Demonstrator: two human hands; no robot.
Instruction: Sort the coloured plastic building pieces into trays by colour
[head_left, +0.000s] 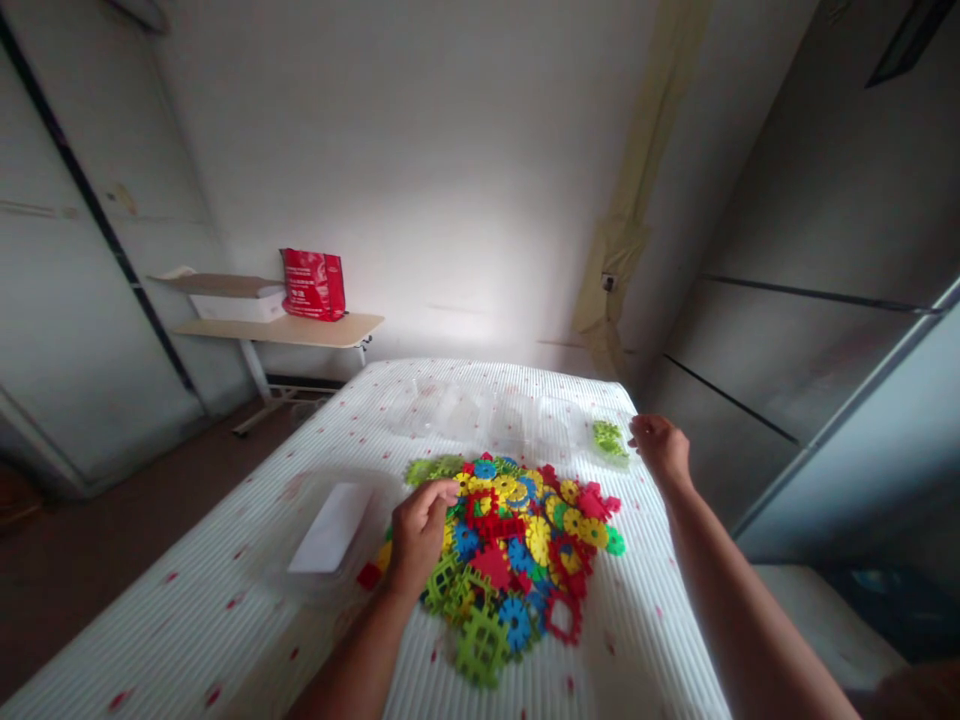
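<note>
Soft light is falling on the pale back wall [450, 200]. A bed [225, 600] in a white striped cover is filling the foreground. A wooden side table [300, 330] is standing on the brown floor [112, 520], carrying a red bag [313, 284]. Grey panels [787, 330] are lining the right side.

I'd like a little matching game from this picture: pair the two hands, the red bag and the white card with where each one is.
Things:
1. left hand
2. right hand
3. red bag
4. white card

Places:
A. on the side table by the wall
B. at the left edge of the colourful pile of pieces
C. beside the small green heap near the far right corner of the bed
D. lying on the bed, left of the pile

Pairs: 1-B, 2-C, 3-A, 4-D
</note>
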